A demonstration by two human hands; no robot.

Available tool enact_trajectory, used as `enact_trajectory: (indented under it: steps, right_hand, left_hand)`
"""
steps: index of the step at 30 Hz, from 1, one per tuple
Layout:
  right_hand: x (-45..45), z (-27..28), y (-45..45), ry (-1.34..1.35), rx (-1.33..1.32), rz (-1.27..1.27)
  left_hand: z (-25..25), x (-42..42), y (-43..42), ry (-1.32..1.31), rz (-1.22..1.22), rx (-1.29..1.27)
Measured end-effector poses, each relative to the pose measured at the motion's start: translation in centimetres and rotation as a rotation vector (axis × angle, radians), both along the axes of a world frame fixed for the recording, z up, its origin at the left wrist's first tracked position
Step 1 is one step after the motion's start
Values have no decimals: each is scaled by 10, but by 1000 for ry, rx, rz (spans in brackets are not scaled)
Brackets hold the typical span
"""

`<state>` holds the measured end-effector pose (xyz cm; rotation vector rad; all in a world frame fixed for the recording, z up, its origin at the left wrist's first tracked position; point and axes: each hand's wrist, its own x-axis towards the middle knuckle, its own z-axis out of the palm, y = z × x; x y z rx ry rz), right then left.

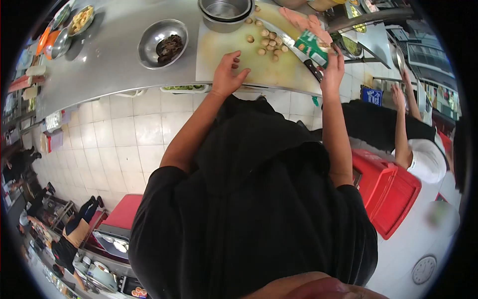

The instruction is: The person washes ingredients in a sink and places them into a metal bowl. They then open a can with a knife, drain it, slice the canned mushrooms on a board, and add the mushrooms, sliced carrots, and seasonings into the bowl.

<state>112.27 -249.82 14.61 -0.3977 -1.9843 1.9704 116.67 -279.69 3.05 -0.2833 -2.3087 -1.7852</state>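
My left hand [229,75] is empty over the front left of the yellowish cutting board [211,42], fingers apart. My right hand [332,72] grips a green packet [312,48] by its right side, above the board's right part. Beneath the packet lies a knife, its dark handle [313,70] near the right hand and its blade [279,36] pointing to the back left. Several small round brown pieces [272,42] are scattered beside the blade. A pinkish cloth [304,21] is behind the packet.
Stacked metal pots [225,14] stand at the board's back left. A steel bowl [149,43] with dark pieces [170,49] is left of the board. A co-worker in a white top [429,160] is at the right, near a red bin [386,192]. Farther left is a bowl of yellow pieces [82,21].
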Motion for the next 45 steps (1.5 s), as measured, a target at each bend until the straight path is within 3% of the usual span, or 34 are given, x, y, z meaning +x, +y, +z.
enact_trajectory:
  steps: [5,6,7,9,13,15,18,23,24,28,38,45]
  right_hand:
    - [35,-14,34,-207,-856,71]
    - [44,-11,29,-267,-831,90]
    - [58,-22,37,-175,-976,396]
    - [77,-19,29,-165,-1131,488]
    - [114,-13,4,-268,-1190,327]
    - [124,-31,7,-207,-1431,613]
    - [139,-38,-1,-246,-1449,577]
    - [164,-39,-12,-164,-1314,471]
    - [167,-13,-24,-259,-1254,265]
    - [203,-6,2,-356,-1277,304]
    - [300,11,73,-168,-1470,-52]
    - [381,-6,121,-55,-1562,56]
  left_hand:
    - [4,0,1,-25,-51,29]
    - [8,0,3,-36,-74,10]
    - [12,-1,6,-40,-119,42]
    - [28,1,14,-61,-200,99]
    - [84,9,45,33,-478,188]
    - [107,15,62,135,-598,188]
    - [132,26,85,322,-663,184]
    - [137,47,113,201,-706,132]
    - [139,51,119,192,-714,135]
    - [146,79,153,154,-777,123]
    - [177,158,261,446,-959,-6]
    - [162,215,322,387,-1097,119]
